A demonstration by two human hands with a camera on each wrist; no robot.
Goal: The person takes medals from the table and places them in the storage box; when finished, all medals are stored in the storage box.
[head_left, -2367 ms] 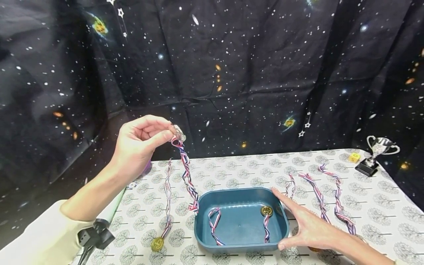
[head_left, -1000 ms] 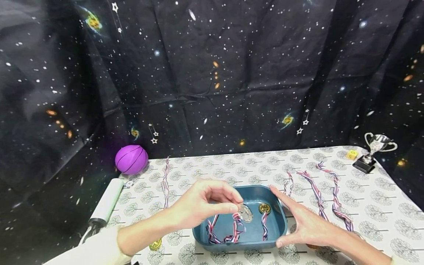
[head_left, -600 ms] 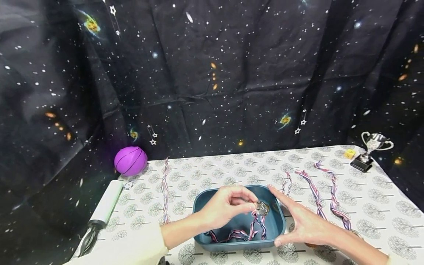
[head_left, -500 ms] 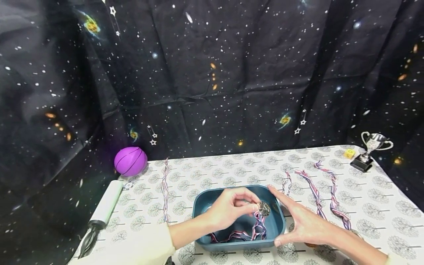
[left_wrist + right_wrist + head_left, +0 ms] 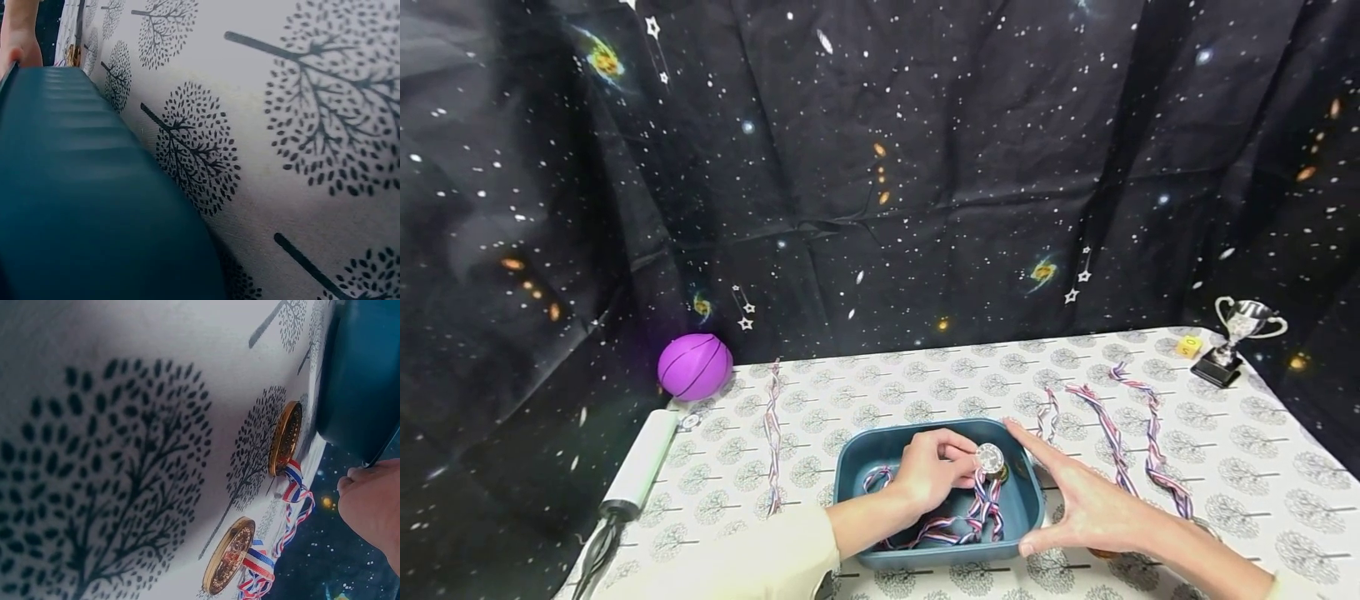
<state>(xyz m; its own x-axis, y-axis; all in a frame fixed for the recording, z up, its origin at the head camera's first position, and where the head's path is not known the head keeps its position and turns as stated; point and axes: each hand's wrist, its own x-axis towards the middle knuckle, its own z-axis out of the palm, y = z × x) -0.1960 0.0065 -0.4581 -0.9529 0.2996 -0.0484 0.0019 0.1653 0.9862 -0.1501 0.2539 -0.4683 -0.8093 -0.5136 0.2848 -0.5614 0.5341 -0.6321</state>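
A dark teal tray sits near the table's front edge. My left hand reaches into it and pinches a silver medal low over the tray's right side. The medal's red, white and blue ribbon lies piled on the tray floor with another ribbon. A gold medal peeks out just behind the silver one. My right hand is flat and spread against the tray's right wall, index finger by the far corner, thumb by the near one. The left wrist view shows only the tray's outer wall.
Ribboned medals lie on the tree-patterned cloth: one left of the tray, several to its right, two gold ones under my right wrist. A purple ball, a white roller tool, a silver trophy and a yellow die stand at the edges.
My left hand came down from high at the left and carried the silver medal into the tray, its ribbon piling on the floor. The right hand stayed against the tray.
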